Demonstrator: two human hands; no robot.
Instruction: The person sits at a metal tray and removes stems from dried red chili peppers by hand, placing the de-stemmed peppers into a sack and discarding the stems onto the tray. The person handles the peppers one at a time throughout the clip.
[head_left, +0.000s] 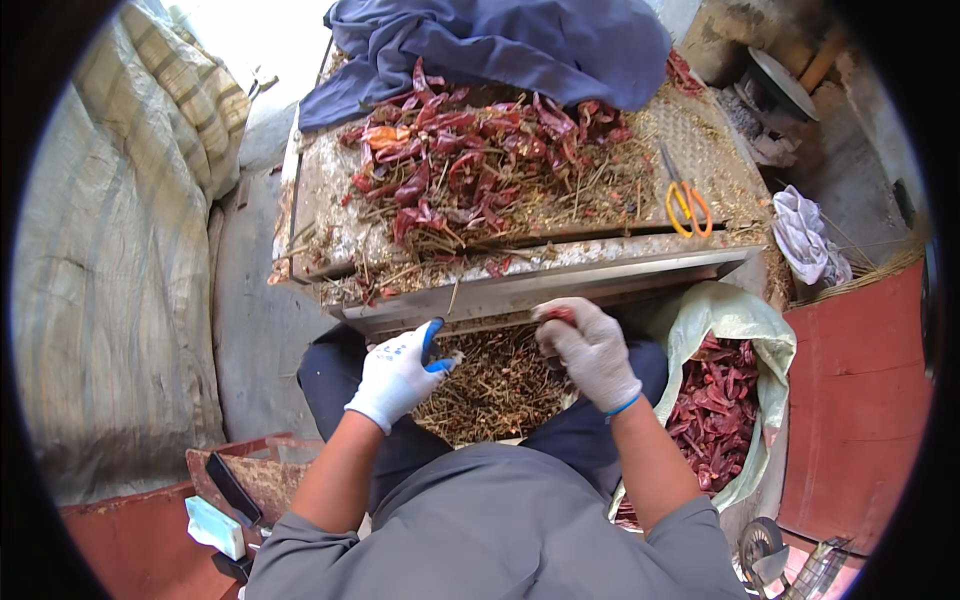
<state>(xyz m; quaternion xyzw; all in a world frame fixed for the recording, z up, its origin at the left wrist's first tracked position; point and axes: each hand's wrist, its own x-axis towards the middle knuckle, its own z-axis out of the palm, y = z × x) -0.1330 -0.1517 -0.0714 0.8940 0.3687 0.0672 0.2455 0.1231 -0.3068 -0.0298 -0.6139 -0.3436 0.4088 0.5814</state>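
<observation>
My left hand (401, 369), in a white glove with blue fingertips, hangs over a heap of dry stems and scraps (495, 382) between my knees. Its thumb and index finger are spread, and no pepper shows between them. In a greyish-white glove, my right hand (592, 349) closes around a dried red chili pepper (561, 315); fingers hide most of that pepper. Ahead of both hands, a pile of dried red chili peppers (465, 150) lies among stalks and seeds on a worn table (319, 217). To the right, an open woven sack (780, 360) holds loose red pepper pods (712, 412).
Orange-and-yellow-handled scissors (686, 208) rest near the table's right edge. A blue cloth (510, 45) covers the far part of the pile. At left hangs a striped tarp (127, 262). A tissue pack (215, 527) and a dark phone-like object (232, 489) sit at lower left.
</observation>
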